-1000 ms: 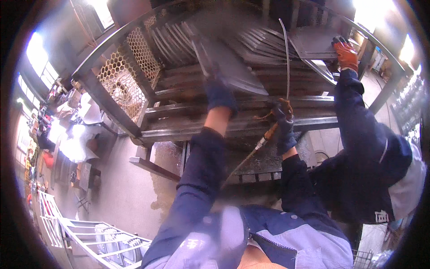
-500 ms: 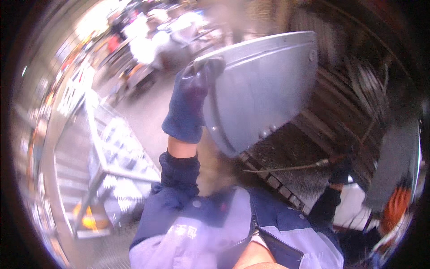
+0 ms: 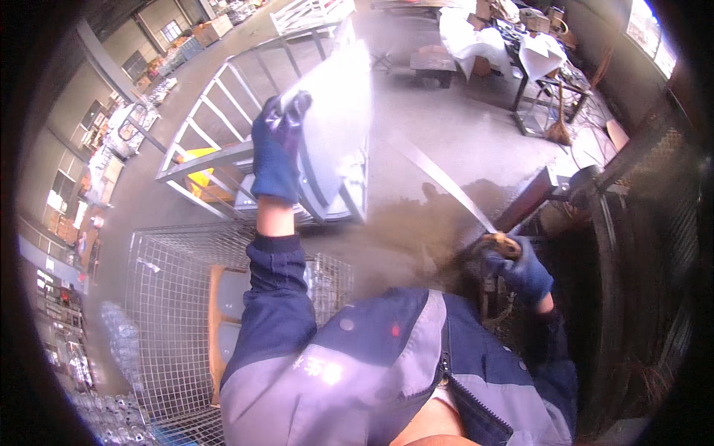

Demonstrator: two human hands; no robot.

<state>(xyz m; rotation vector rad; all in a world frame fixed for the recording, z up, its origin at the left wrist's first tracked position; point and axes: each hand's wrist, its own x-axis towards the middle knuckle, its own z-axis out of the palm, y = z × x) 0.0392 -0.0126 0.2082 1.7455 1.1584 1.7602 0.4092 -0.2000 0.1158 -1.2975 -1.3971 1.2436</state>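
My left hand point(image 3: 281, 130), in a blue glove with a dark coating, is raised and closed on the edge of a metal panel point(image 3: 343, 111). The panel is pale grey with a curved edge, tilted upright, and glare washes out much of its face. It hangs in front of a white barred metal rack point(image 3: 212, 111); whether it touches the rack I cannot tell. Lower right, my blue-gloved right hand point(image 3: 524, 271) is closed round the brownish handle end of a long, thin, flat metal strip tool point(image 3: 454, 187). The strip points up and left, away from the panel.
A wire mesh cage point(image 3: 175, 297) at the lower left holds grey panels and a brown board. Dark machinery point(image 3: 625, 245) stands close on the right. Farther off are a cluttered table point(image 3: 524, 93), a broom point(image 3: 559, 126) and a yellow object point(image 3: 201, 175) by the rack.
My view has turned, bringing the rack and mesh cage ahead and to the left. The panel has come away from the dark machinery. An orange-gloved hand at right is out of view.
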